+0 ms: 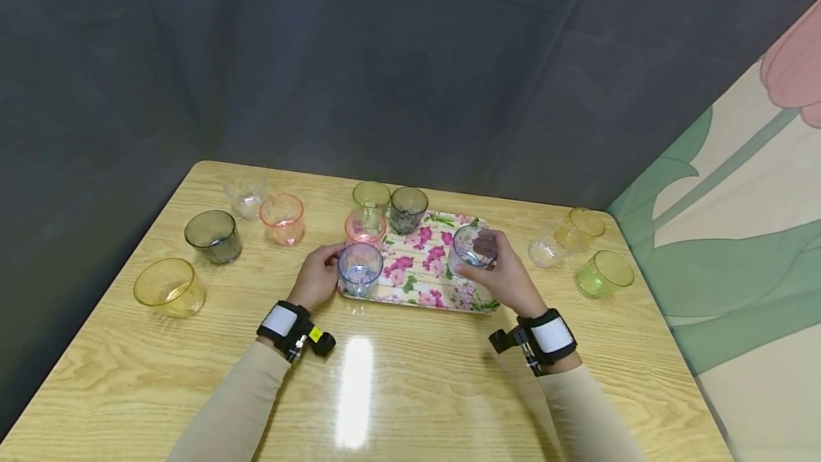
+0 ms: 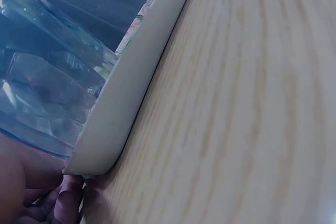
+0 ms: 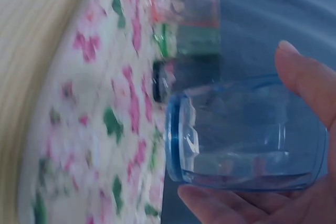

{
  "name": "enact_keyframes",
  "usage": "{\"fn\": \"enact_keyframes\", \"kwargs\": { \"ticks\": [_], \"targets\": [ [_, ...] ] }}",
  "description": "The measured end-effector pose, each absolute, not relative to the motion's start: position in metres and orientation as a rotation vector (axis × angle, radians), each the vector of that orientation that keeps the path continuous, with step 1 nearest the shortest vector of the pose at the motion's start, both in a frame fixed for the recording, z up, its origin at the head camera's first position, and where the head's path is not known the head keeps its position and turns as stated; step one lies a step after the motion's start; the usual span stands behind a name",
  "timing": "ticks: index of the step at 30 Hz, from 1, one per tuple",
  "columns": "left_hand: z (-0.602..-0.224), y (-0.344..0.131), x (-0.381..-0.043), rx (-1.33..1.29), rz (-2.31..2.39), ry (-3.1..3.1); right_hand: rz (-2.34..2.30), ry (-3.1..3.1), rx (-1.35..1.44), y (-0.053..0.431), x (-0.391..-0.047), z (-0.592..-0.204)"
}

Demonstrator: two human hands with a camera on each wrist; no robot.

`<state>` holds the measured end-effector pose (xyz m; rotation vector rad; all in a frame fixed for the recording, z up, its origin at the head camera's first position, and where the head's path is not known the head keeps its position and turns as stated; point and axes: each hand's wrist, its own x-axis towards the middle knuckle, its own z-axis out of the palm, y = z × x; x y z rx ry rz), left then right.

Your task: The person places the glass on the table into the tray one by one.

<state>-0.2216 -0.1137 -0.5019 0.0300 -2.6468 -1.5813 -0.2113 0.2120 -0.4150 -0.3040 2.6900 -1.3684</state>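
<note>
The table (image 1: 430, 383) has a pale wood-grain top with a rounded far-left corner. A flowered tray (image 1: 442, 280) lies on it, reaching from beside the left hand (image 1: 316, 278) to beneath the right hand (image 1: 513, 282). Left of the left hand stand a yellow glass (image 1: 173, 294), a grey glass (image 1: 219, 242), and, farther back, a clear glass (image 1: 246, 199) and a coral glass (image 1: 283, 225). Right of the right hand: another clear glass (image 1: 546, 251), a green glass (image 1: 601, 275) and, beyond, an amber glass (image 1: 586, 224).

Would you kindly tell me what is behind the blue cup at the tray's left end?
Behind the blue cup stands the red cup, then the green cup. In the head view, the blue cup obscures the red cup's base.
</note>
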Motion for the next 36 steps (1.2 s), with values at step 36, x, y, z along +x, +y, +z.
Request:
{"fn": "enact_keyframes", "kwargs": {
  "ticks": [36],
  "targets": [
    [-0.502, -0.114, -0.220, 0.033, -1.598, -2.629, -1.412, 2.624, -0.239, 0.120, -0.251, -0.459]
  ]
}}
